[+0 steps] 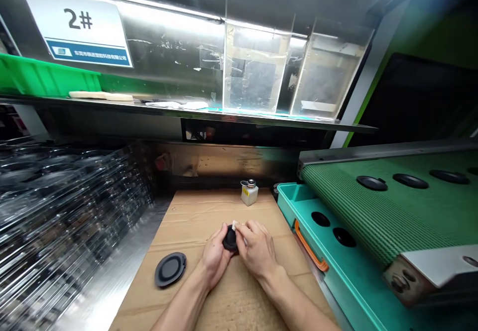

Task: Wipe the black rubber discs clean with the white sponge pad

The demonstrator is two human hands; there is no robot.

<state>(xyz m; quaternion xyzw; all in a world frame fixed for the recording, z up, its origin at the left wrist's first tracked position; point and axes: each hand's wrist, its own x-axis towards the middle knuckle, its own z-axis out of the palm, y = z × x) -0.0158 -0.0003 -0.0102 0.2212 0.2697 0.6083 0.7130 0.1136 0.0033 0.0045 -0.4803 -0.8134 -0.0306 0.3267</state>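
Over the cardboard sheet point(194, 221), my left hand point(215, 255) grips a small round black disc-shaped part point(230, 239) from its left side. Fingers of my right hand point(258, 250) pinch a small white wad point(234, 225), like cloth or tissue, against the disc's upper edge. My right hand partly hides the disc's right side. To the left of my left hand lies a larger black round part point(170, 270) with a ringed face and a small tab. Beyond both hands stands a small whitish bottle point(249, 192) with a metal cap and a yellow label.
At right, a green conveyor belt point(403, 211) carries several black discs point(410, 181). Below it sits a teal bin point(358, 291) with an orange handle point(309, 246) and two black discs point(344, 237) inside. Stacked clear trays point(74, 211) fill the left. A metal shelf point(239, 119) spans above.
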